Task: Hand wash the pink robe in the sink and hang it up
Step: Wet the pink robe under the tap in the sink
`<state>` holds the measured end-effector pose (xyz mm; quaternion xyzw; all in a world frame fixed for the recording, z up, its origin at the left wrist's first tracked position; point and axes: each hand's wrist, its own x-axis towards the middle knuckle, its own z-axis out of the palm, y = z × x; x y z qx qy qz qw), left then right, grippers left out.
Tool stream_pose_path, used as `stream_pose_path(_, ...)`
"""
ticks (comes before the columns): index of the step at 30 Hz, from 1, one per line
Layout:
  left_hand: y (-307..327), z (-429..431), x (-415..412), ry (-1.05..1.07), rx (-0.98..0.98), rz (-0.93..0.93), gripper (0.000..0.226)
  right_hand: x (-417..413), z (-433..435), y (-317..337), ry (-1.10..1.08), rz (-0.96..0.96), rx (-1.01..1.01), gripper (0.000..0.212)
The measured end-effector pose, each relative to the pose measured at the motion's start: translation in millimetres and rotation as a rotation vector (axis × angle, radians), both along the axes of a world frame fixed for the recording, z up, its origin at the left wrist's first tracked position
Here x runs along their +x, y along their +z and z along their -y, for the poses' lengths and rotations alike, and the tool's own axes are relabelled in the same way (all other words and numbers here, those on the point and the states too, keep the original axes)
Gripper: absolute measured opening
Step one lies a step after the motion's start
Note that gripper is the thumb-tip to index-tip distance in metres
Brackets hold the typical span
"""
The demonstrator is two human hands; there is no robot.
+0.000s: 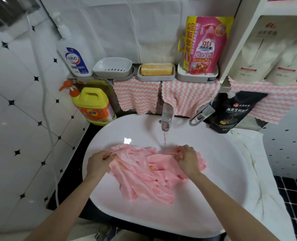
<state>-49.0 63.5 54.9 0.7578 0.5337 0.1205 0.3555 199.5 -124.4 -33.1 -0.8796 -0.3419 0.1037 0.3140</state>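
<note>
Your pink robe (pixel 144 173) lies crumpled in the white sink (pixel 213 162), straight in front of the faucet (pixel 166 117). It is a thin, salmon-pink fabric with a satiny sheen, gathered into many long folds and creases. A small yellowish patch shows among the middle folds. The bulk of it is spread between your hands, and a loose length trails away from the faucet toward the near rim.

Your left hand (pixel 98 163), in front and to the left of the faucet, has its fingers curled tight, pinching the robe's left edge. Your right hand (pixel 187 160), just in front of the faucet and slightly right, has its fingers clamped on a bunch of the cloth. A stream of water (pixel 164 139) runs from the faucet and lands on the robe's far edge, just beside your right hand.

Behind the faucet hang pink-and-white striped cloths (pixel 137 96), with a yellow bar of soap (pixel 156 69) in a grey dish above them. A yellow detergent bottle (pixel 93 106) stands on the surface to the faucet's left, and a black pouch (pixel 231 113) to its right.
</note>
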Motion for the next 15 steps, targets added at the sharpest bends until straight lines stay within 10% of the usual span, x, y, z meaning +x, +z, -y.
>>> stream_pose_path(3, -0.7, 0.1, 2.1, 0.016, -0.007, -0.015, 0.022, -26.7, 5.3, 15.7, 0.176, 0.038, 0.203, 0.016)
stream_pose_path(8, 0.6, -2.6, 6.7, 0.008, 0.01, -0.045, 0.025, -59.8, 13.3, -1.6, 0.6, 0.047, -0.403, 0.039)
stream_pose_path(15, -0.6, -7.3, 0.2, 0.016, 0.011, -0.034, 0.03, -14.4, 15.4, 20.6, 0.085, -0.964, 0.142, 0.017)
